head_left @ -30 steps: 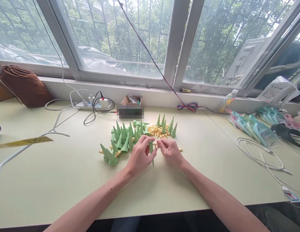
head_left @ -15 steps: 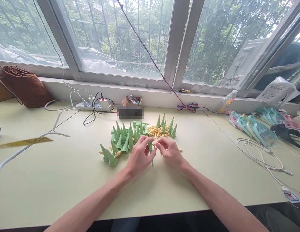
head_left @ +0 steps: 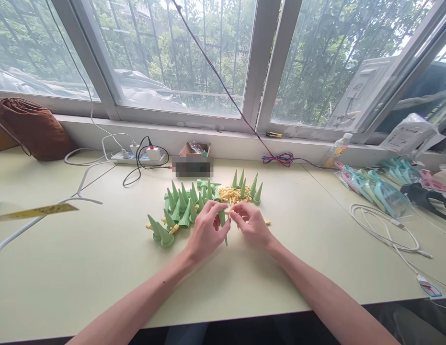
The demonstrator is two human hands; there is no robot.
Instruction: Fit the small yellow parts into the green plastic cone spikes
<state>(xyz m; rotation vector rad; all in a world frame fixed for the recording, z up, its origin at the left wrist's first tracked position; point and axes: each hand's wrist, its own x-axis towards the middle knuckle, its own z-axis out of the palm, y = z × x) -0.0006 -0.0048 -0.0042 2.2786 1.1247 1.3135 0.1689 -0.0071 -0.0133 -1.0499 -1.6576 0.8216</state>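
My left hand (head_left: 208,230) grips a green plastic cone spike (head_left: 223,218), its pointed tip aimed down toward me. Between the thumb and fingertips of my right hand (head_left: 250,223) is a small yellow valve piece (head_left: 229,213), held against the side of the spike. How far the two parts are joined is hidden by my fingers. Left of my hands stand several green cone spikes (head_left: 184,215), a few with yellow pieces on them. Behind my hands lies a pile of yellow pieces (head_left: 232,194), with more upright spikes (head_left: 257,194) at its right.
A small open carton (head_left: 196,149) and a power strip (head_left: 124,157) sit along the back wall. White cables (head_left: 384,230), bagged plastic items (head_left: 384,191) and a bottle (head_left: 338,151) are to the right. A brown pouch (head_left: 36,129) and a yellow strip (head_left: 36,212) lie left.
Both hands stay nearly in place, the yellow piece still against the green spike. The whole view has shifted very slightly.
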